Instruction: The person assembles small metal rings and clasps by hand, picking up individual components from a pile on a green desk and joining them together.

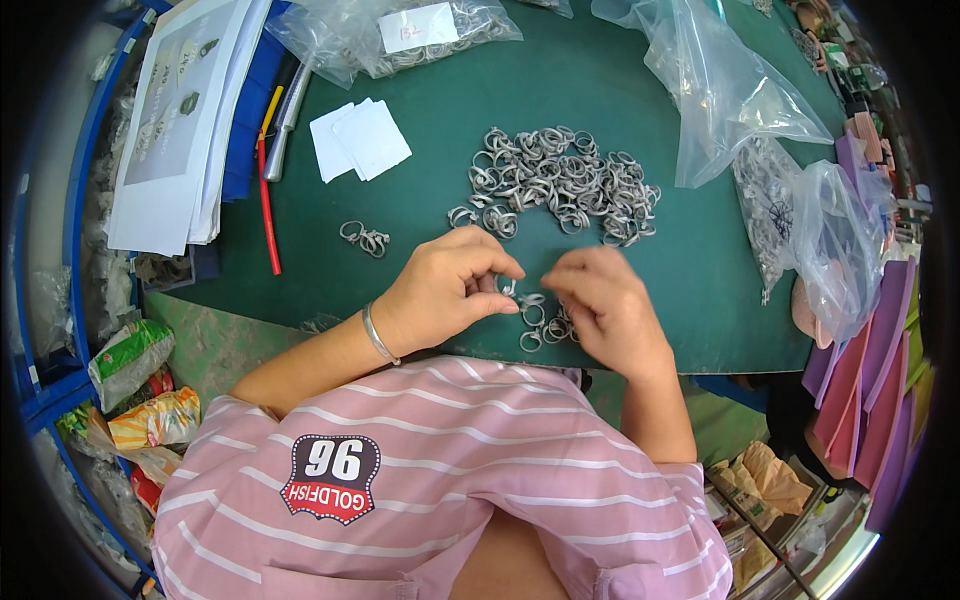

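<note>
Between the thumb and index finger of my left hand (447, 282) a grey metal ring (506, 287) is pinched. Close by on its right, my right hand (608, 305) has bent fingers smeared by motion; whether they hold anything is hidden. Several loose rings (531, 340) lie on the green tabletop (330, 285) between and under my hands. Farther off sits a large heap of similar grey rings (560, 175). A small cluster of rings (366, 239) rests apart, to the left of my left hand.
Left of the heap lie white paper squares (365, 140), a red-and-yellow stick (268, 190), a tapered metal rod (288, 125) and paper sheets (180, 130). A bag of rings (455, 35) lies at the back; clear plastic bags (725, 95) spread over the right side.
</note>
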Demonstrator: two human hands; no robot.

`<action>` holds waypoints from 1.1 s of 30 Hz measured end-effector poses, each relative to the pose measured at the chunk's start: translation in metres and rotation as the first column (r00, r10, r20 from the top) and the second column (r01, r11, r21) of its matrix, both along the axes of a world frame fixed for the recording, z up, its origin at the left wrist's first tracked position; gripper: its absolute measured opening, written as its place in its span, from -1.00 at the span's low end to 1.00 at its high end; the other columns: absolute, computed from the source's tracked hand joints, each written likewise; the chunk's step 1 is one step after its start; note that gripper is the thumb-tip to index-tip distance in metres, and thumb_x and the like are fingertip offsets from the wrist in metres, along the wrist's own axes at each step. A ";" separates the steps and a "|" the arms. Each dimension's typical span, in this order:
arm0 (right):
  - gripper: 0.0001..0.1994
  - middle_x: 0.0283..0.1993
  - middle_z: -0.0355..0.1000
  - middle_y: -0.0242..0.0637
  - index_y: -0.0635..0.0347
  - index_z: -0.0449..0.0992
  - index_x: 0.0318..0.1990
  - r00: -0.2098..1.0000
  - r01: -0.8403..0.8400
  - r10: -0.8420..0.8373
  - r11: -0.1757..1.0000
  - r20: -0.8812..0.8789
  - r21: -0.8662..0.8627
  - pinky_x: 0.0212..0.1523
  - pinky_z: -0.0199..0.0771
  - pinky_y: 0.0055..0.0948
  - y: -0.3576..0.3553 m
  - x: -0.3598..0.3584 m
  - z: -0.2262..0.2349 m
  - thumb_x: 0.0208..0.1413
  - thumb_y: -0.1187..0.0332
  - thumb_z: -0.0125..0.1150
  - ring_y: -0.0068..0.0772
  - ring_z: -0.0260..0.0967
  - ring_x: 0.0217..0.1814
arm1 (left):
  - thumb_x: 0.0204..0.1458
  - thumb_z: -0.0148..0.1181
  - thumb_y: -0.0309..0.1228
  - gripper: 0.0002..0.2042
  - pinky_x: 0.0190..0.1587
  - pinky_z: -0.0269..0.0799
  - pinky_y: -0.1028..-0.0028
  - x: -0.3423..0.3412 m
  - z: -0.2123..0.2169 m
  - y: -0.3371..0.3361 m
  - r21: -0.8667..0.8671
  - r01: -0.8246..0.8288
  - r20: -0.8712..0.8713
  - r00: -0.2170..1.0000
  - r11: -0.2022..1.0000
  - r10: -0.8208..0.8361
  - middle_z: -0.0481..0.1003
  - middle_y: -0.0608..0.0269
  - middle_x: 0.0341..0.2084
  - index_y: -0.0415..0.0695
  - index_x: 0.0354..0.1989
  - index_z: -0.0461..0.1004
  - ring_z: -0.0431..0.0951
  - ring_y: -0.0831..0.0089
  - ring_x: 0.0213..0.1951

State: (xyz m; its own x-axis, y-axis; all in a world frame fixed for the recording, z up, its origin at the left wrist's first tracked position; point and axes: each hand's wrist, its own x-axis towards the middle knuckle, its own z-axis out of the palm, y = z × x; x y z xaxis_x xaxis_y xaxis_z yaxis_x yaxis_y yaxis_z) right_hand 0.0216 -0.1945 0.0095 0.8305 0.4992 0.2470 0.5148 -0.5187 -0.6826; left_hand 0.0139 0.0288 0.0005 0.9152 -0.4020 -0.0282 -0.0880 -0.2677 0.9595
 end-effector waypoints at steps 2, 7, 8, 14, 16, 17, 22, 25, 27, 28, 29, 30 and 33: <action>-0.75 -0.33 0.37 -0.20 0.25 0.53 -0.29 0.980 0.142 -0.129 0.987 0.153 -0.077 -0.27 0.38 -0.25 0.001 0.011 -0.005 -0.23 0.65 0.22 -0.12 0.35 -0.28 | -0.20 0.40 -0.60 -0.75 -0.33 0.48 0.64 0.000 0.001 -0.003 -0.069 -0.021 -0.123 0.992 0.997 0.012 0.44 0.28 -0.34 -0.24 -0.32 0.51 0.50 0.61 -0.38; -0.78 -0.32 0.37 -0.21 0.25 0.52 -0.32 0.904 0.306 -0.247 0.944 0.349 -0.125 -0.31 0.35 -0.25 0.008 0.026 -0.022 -0.22 0.63 0.24 -0.13 0.32 -0.30 | -0.15 0.31 -0.70 -0.83 -0.30 0.54 0.61 -0.002 0.001 -0.006 -0.206 -0.046 -0.314 0.949 0.977 -0.022 0.45 0.20 -0.37 -0.30 -0.43 0.42 0.55 0.56 -0.36; -0.78 -0.32 0.36 -0.22 0.25 0.52 -0.32 0.898 0.308 -0.249 0.945 0.363 -0.113 -0.31 0.35 -0.25 0.007 0.027 -0.023 -0.22 0.63 0.24 -0.13 0.31 -0.30 | -0.14 0.29 -0.72 -0.84 -0.31 0.55 0.60 -0.002 -0.001 -0.006 -0.219 -0.044 -0.259 0.966 0.975 -0.014 0.46 0.18 -0.38 -0.30 -0.44 0.42 0.56 0.54 -0.36; -0.84 -0.32 0.49 -0.20 0.27 0.49 -0.33 0.931 0.308 -0.327 0.942 0.164 0.131 -0.30 0.46 -0.40 0.004 0.013 -0.018 -0.08 0.69 0.20 -0.21 0.46 -0.32 | -0.13 0.21 -0.79 -0.86 -0.30 0.57 0.56 -0.004 -0.007 -0.008 -0.319 -0.078 -0.136 0.990 0.944 0.035 0.47 0.14 -0.39 -0.32 -0.46 0.41 0.57 0.46 -0.36; -0.85 -0.30 0.51 -0.21 0.28 0.48 -0.33 0.951 0.310 -0.291 0.890 -0.106 0.334 -0.31 0.47 -0.47 0.008 0.001 -0.016 -0.05 0.71 0.18 -0.33 0.47 -0.34 | -0.15 0.23 -0.78 -0.85 -0.30 0.55 0.55 -0.004 -0.005 -0.010 -0.384 -0.115 -0.158 0.986 0.916 0.058 0.49 0.13 -0.41 -0.30 -0.47 0.41 0.58 0.45 -0.36; -0.86 -0.30 0.52 -0.22 0.29 0.48 -0.33 0.941 0.326 -0.245 0.843 -0.235 0.427 -0.31 0.48 -0.50 0.010 -0.005 -0.015 -0.04 0.71 0.17 -0.40 0.48 -0.35 | -0.16 0.24 -0.78 -0.85 -0.30 0.55 0.54 -0.005 -0.006 -0.009 -0.348 -0.075 -0.084 0.995 0.935 0.049 0.50 0.13 -0.41 -0.29 -0.48 0.42 0.58 0.45 -0.36; -0.73 -0.28 0.51 -0.04 0.37 0.28 -0.15 0.963 0.228 -0.072 0.731 -0.260 0.643 -0.19 0.53 -0.51 0.010 -0.020 -0.019 0.01 0.77 0.12 -0.40 0.50 -0.21 | -0.19 0.28 -0.75 -0.82 -0.31 0.51 0.51 -0.001 -0.001 -0.011 -0.261 0.022 0.110 0.994 0.965 0.008 0.56 0.09 -0.40 -0.23 -0.48 0.44 0.59 0.45 -0.36; -0.72 -0.26 0.51 -0.02 0.37 0.28 -0.14 0.951 0.252 -0.046 0.692 -0.307 0.677 -0.20 0.53 -0.50 0.013 -0.022 -0.021 0.00 0.77 0.13 -0.40 0.50 -0.23 | -0.20 0.28 -0.74 -0.82 -0.31 0.51 0.51 -0.001 -0.001 -0.015 -0.300 0.032 0.115 0.993 0.953 0.003 0.57 0.09 -0.36 -0.22 -0.48 0.44 0.59 0.45 -0.36; -0.79 -0.28 0.53 -0.07 0.36 0.35 -0.21 0.941 0.283 -0.058 0.675 -0.333 0.682 -0.23 0.53 -0.51 0.015 -0.023 -0.017 0.00 0.76 0.14 -0.43 0.50 -0.25 | -0.21 0.28 -0.75 -0.82 -0.31 0.51 0.51 -0.001 -0.002 -0.019 -0.332 0.011 0.096 0.995 0.943 0.022 0.57 0.10 -0.37 -0.22 -0.48 0.44 0.59 0.44 -0.36; -0.81 -0.29 0.54 -0.09 0.35 0.39 -0.25 0.947 0.276 -0.078 0.696 -0.311 0.663 -0.25 0.52 -0.52 0.015 -0.024 -0.017 0.00 0.75 0.15 -0.43 0.51 -0.27 | -0.21 0.28 -0.75 -0.82 -0.31 0.51 0.51 -0.002 -0.003 -0.020 -0.345 -0.001 0.087 0.996 0.939 0.033 0.57 0.10 -0.37 -0.22 -0.48 0.44 0.59 0.43 -0.35; -0.83 -0.30 0.54 -0.11 0.34 0.42 -0.28 0.952 0.269 -0.099 0.717 -0.289 0.643 -0.27 0.52 -0.52 0.015 -0.024 -0.016 -0.01 0.74 0.16 -0.43 0.51 -0.29 | -0.21 0.28 -0.74 -0.82 -0.32 0.51 0.51 -0.003 -0.002 -0.021 -0.345 0.001 0.078 0.997 0.938 0.028 0.57 0.11 -0.37 -0.23 -0.47 0.44 0.58 0.44 -0.36; -0.83 -0.31 0.54 -0.12 0.32 0.45 -0.31 0.970 0.218 -0.108 0.776 -0.216 0.592 -0.29 0.51 -0.50 0.014 -0.023 -0.015 -0.05 0.74 0.17 -0.39 0.51 -0.32 | -0.21 0.28 -0.74 -0.82 -0.33 0.50 0.51 -0.003 -0.002 -0.021 -0.344 0.000 0.071 0.997 0.939 0.026 0.57 0.11 -0.38 -0.23 -0.46 0.44 0.58 0.45 -0.37; -0.80 -0.34 0.53 -0.15 0.28 0.51 -0.36 0.996 0.087 -0.077 0.924 -0.040 0.374 -0.32 0.48 -0.42 0.008 -0.019 -0.011 -0.17 0.74 0.20 -0.26 0.48 -0.36 | -0.20 0.28 -0.71 -0.82 -0.36 0.47 0.50 -0.004 -0.001 -0.017 -0.089 0.086 0.092 0.993 0.992 -0.078 0.54 0.16 -0.40 -0.24 -0.42 0.45 0.55 0.45 -0.39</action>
